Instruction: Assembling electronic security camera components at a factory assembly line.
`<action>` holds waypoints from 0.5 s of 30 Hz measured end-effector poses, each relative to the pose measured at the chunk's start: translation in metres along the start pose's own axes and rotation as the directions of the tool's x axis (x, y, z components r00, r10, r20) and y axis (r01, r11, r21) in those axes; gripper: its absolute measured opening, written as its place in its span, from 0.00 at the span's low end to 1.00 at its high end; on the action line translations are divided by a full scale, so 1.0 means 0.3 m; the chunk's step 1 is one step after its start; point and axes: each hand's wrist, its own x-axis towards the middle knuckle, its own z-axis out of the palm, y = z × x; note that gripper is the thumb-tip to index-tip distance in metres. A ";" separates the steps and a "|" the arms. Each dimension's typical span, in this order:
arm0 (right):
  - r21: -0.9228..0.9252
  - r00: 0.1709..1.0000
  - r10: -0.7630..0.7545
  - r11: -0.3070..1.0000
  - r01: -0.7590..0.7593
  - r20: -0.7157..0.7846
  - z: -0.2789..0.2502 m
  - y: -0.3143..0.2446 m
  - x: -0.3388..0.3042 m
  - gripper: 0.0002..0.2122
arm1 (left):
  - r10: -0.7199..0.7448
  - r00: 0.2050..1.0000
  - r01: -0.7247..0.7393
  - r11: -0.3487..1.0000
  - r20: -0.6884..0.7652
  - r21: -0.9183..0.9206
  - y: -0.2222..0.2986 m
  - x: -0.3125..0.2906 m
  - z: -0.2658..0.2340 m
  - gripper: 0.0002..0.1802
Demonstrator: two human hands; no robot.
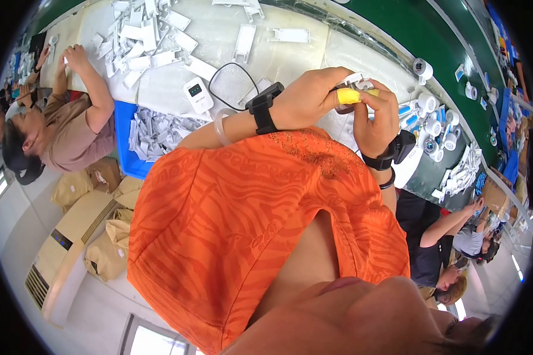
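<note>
My left hand (pixel 317 94) and my right hand (pixel 378 121) meet above the far side of the table, both closed on one small white plastic part (pixel 356 78). Yellow wrapping covers fingertips pressed against it, and the fingers hide much of its shape. Each wrist wears a black strap with a device. Beside my left wrist lies a small white box-shaped device with a dark display (pixel 198 96), near a looped black cable (pixel 234 66). White round-headed units (pixel 433 127), some with blue pieces, cluster to the right of my right hand.
A heap of flat white plastic pieces (pixel 148 35) covers the table's upper left. Below it, a blue bin (pixel 123 127) holds more white parts. A green conveyor belt (pixel 391 23) runs along the far side. Co-workers sit left and right; small white strips (pixel 461 171) lie at right.
</note>
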 end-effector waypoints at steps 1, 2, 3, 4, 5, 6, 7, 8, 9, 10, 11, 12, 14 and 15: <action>0.001 1.000 0.001 1.000 -0.001 0.002 -0.001 0.003 -0.002 0.14 | 0.069 0.997 -0.067 0.995 -0.021 0.078 -0.002 0.001 0.001 0.13; 0.010 1.000 0.001 1.000 -0.001 0.008 0.001 0.007 -0.006 0.14 | 0.067 0.998 -0.065 0.995 -0.022 0.077 -0.002 -0.001 0.001 0.13; 0.017 1.000 0.002 1.000 -0.002 0.012 0.000 0.010 -0.009 0.14 | 0.031 0.999 -0.030 0.998 -0.010 0.059 -0.004 -0.003 0.002 0.12; 0.016 1.000 0.003 1.000 -0.003 0.014 0.002 0.010 -0.012 0.14 | -0.005 1.000 0.005 0.999 0.003 0.041 -0.005 -0.004 0.004 0.12; 0.005 1.000 0.002 1.000 -0.002 -0.006 0.006 0.007 -0.013 0.14 | -0.006 1.000 0.006 0.999 0.004 0.039 -0.005 -0.004 0.007 0.12; -0.004 1.000 0.001 1.000 -0.001 -0.025 0.012 0.002 -0.016 0.14 | -0.034 0.999 0.034 0.999 0.001 -0.002 -0.004 -0.009 0.008 0.12; -0.003 1.000 0.003 1.000 -0.004 -0.023 0.015 -0.003 -0.018 0.14 | -0.061 0.998 0.061 0.997 -0.001 -0.043 -0.004 -0.012 0.008 0.12; -0.007 1.000 0.017 1.000 -0.017 -0.025 0.015 -0.010 -0.019 0.14 | -0.065 0.998 0.064 0.997 -0.001 -0.045 -0.002 -0.015 0.006 0.12; -0.014 0.999 0.029 0.999 -0.029 -0.027 0.015 -0.015 -0.017 0.13 | -0.080 0.997 0.081 0.994 0.022 -0.079 0.002 -0.014 0.002 0.12; -0.013 0.999 0.030 0.999 -0.031 -0.025 0.014 -0.019 -0.017 0.13 | -0.094 0.995 0.098 0.989 0.045 -0.114 0.004 -0.014 0.001 0.12; -0.009 0.999 0.031 0.999 -0.031 -0.020 0.014 -0.022 -0.017 0.12 | -0.096 0.994 0.101 0.988 0.044 -0.116 0.003 -0.017 0.002 0.12; -0.004 0.999 0.031 0.999 -0.031 -0.015 0.015 -0.024 -0.018 0.12 | -0.096 0.995 0.100 0.987 0.035 -0.123 0.000 -0.020 0.005 0.12; -0.002 0.999 0.027 1.000 -0.027 -0.028 0.019 -0.024 -0.020 0.11 | -0.100 0.995 0.103 0.986 0.026 -0.132 0.000 -0.022 0.009 0.12; -0.001 0.999 0.022 1.000 -0.022 -0.042 0.023 -0.025 -0.023 0.11 | -0.087 0.996 0.088 0.988 0.017 -0.129 0.003 -0.021 0.009 0.12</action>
